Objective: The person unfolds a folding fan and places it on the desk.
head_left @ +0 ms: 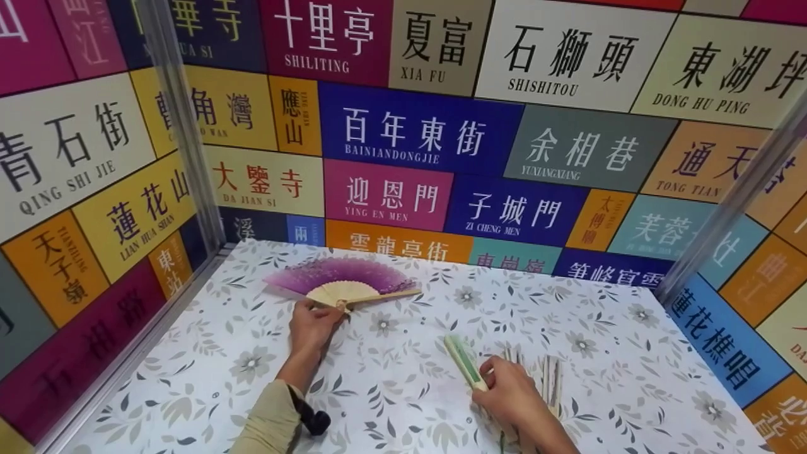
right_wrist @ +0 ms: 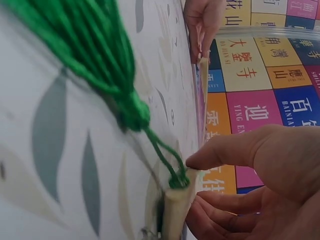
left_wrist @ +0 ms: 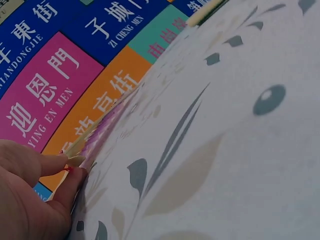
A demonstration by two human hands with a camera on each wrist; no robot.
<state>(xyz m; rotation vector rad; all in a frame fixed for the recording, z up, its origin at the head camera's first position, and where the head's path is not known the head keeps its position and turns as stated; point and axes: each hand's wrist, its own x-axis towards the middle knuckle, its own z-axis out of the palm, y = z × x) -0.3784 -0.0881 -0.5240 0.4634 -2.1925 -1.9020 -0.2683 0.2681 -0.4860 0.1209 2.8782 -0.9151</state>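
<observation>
A purple folding fan [head_left: 353, 271] lies spread open near the back of the table, its pale ribs meeting at a pivot. My left hand [head_left: 313, 328] pinches that pivot end between thumb and finger, also seen close up in the left wrist view. Toward the front right, my right hand [head_left: 512, 389] grips the lower end of a folded green fan [head_left: 463, 358] between thumb and fingers. In the right wrist view, a green tassel [right_wrist: 107, 60] hangs by a cord from the folded fan's pale end [right_wrist: 176, 210].
Beside and partly behind my right hand lie more folded fans [head_left: 551, 377] with pale sticks. A white tablecloth [head_left: 391, 391] with grey flowers and leaves covers the table. Colourful panels [head_left: 416, 126] with place names enclose its back and sides.
</observation>
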